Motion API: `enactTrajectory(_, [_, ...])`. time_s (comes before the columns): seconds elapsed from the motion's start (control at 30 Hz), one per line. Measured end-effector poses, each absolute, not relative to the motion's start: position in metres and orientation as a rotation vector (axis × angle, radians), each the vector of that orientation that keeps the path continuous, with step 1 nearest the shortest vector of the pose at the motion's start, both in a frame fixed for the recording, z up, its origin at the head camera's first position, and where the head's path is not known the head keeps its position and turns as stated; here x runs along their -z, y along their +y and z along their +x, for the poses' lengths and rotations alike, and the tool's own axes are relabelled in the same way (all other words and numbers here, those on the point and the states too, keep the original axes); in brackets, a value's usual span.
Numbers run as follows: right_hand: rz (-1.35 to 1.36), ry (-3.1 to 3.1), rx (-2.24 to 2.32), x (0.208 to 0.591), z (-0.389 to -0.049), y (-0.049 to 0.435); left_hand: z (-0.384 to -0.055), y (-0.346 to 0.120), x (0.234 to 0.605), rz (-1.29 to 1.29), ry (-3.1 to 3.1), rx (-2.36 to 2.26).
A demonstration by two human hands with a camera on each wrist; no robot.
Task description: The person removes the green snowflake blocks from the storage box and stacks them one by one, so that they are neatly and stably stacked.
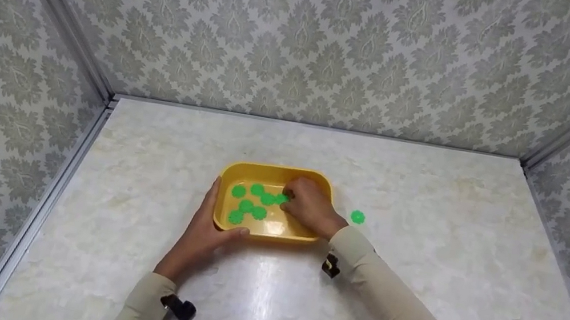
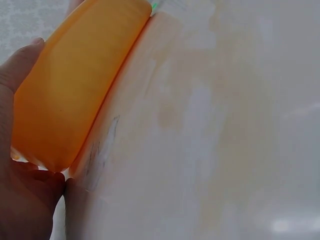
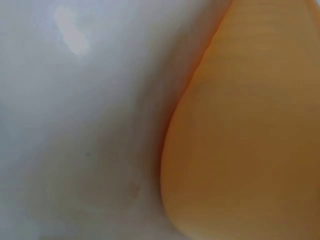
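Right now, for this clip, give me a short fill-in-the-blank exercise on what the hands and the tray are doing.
1. The left hand grips the near-left corner of the ____ tray.
2. The right hand reaches ____ the tray, among the green discs.
3. Exactly ____ green disc lies on the table outside the tray.

Missing words: yellow; into; one

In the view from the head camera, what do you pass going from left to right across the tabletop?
Left hand gripping the tub's near-left corner → yellow tub holding green discs → right hand reaching into the tub → a lone green disc lying on the marble tabletop.
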State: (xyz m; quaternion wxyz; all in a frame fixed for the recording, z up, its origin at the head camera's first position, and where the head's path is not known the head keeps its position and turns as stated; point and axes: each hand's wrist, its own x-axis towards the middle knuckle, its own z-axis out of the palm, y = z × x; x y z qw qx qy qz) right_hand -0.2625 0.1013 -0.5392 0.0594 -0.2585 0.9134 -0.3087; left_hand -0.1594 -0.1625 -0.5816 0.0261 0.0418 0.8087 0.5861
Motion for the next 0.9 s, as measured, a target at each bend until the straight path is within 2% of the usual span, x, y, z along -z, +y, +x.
enactTrajectory(0.43, [-0.758, 2.731, 0.999, 0.526, -0.250, 0.105, -0.160, -0.163, 0.580, 0.140, 2.501, -1.807])
enactTrajectory(0.9, [-0.783, 2.685, 1.182, 0.509, -0.224, 0.132, -0.163, -0.163, 0.580, 0.142, 2.511, -1.788])
